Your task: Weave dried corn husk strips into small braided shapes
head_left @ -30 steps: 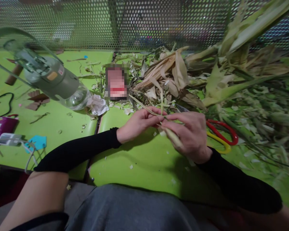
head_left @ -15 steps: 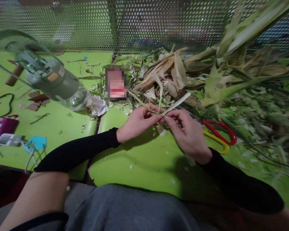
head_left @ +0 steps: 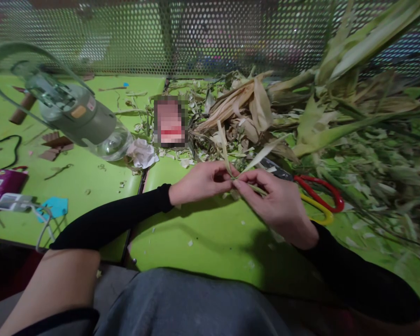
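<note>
Several pale green corn husk strips [head_left: 262, 156] meet at a crossing point between my fingertips, over the front of the table. My left hand [head_left: 205, 182] is closed, its thumb and fingers pinching the strips from the left. From the other side my right hand [head_left: 275, 200] pinches them close to the same crossing, the fingertips of both hands nearly touching. Two loose ends stick up and away from me, and another runs under my right hand's fingers. Scissors [head_left: 322, 193] with one red and one yellow handle lie just beyond my right hand, their blades partly hidden.
Dry corn husks [head_left: 238, 102] and scraps pile up at the back, and a leafy corn stalk [head_left: 315, 116] leans at right. A water bottle [head_left: 87, 112] stands at left beside crumpled paper [head_left: 142, 153]. A perforated screen [head_left: 210, 37] borders the green table [head_left: 189, 242].
Both hands have come slightly nearer me, my right hand also a little to the right. The strips' ends have shifted; the one pointing left is no longer visible, and one now runs under my right hand.
</note>
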### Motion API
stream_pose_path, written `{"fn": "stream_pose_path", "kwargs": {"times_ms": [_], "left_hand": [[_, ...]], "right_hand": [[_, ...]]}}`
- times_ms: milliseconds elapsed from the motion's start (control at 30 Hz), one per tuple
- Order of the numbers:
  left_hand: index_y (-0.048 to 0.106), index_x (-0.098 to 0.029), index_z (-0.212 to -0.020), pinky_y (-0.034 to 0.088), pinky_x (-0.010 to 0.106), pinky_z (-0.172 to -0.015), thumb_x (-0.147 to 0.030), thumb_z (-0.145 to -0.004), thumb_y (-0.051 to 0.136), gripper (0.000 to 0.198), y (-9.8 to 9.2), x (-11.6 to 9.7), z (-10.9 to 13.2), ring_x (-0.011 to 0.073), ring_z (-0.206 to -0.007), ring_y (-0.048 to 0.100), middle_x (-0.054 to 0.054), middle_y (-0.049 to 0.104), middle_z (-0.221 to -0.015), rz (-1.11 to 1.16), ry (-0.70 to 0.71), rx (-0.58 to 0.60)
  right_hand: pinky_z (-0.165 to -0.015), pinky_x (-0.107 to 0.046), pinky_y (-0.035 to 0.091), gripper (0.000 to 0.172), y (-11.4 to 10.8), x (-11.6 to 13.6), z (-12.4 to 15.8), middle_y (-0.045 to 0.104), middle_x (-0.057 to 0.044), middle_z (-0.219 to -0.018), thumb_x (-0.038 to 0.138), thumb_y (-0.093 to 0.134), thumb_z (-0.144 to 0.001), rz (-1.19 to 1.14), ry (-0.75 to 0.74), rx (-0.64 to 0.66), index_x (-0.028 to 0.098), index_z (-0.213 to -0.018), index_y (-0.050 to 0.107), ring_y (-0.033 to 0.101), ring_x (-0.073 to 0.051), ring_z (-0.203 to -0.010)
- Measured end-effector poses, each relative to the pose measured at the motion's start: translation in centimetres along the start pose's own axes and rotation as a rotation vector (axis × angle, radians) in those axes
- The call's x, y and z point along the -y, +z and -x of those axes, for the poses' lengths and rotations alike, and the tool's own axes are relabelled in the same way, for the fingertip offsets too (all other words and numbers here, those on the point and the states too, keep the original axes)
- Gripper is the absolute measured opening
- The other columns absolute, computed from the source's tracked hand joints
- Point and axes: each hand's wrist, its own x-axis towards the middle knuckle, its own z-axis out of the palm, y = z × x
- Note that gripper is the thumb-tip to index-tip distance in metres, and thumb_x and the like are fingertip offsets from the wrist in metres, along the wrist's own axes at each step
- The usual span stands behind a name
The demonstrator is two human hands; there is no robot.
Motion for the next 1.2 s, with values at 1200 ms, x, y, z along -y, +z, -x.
{"fn": "stream_pose_path", "kwargs": {"times_ms": [1200], "left_hand": [[0.066,-0.015,-0.096,0.051,0.028,-0.076,-0.052,-0.095,0.061,0.037,-0.6,-0.3,0.2,0.0136,-0.080,0.065,0.005,0.072,-0.089,-0.131,0.050,0.088]], "right_hand": [[-0.080,-0.036,0.062,0.023,0.0,-1.8,-0.5,0.078,-0.008,-0.102,0.015,0.059,-0.097,0.189,-0.423,-0.119,0.025,-0.111,0.076,0.075,-0.022,-0.094]]}}
